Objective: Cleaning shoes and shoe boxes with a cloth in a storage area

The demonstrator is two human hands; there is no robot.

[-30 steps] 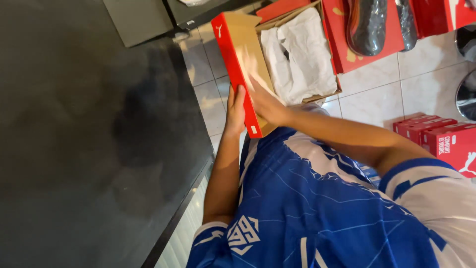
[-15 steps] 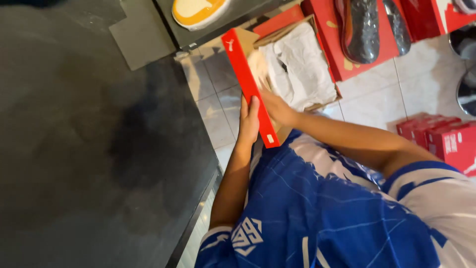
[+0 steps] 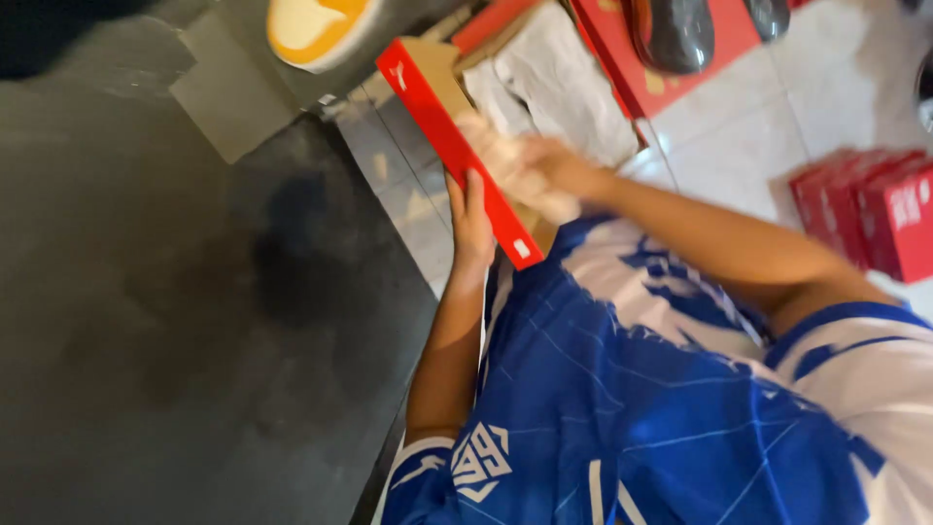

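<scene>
Dark counter [image 3: 146, 321] on left, pale glossy tile floor [image 3: 826, 87] on right. Red boxes [image 3: 875, 209] stacked on floor at right edge.

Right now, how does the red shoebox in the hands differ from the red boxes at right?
The open red shoebox is held tilted, lid up, white tissue paper showing; the stacked red boxes look shut and rest on the tiled floor. The left hand grips the shoebox; nothing touches the stack. Both are red cardboard.

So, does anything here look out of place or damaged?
Nothing looks damaged or spilled. The left hand holds the red shoebox lid on its edge, and the right hand, blurred, is over the white wrapping paper. Dark shoes lie on another red lid.
</scene>
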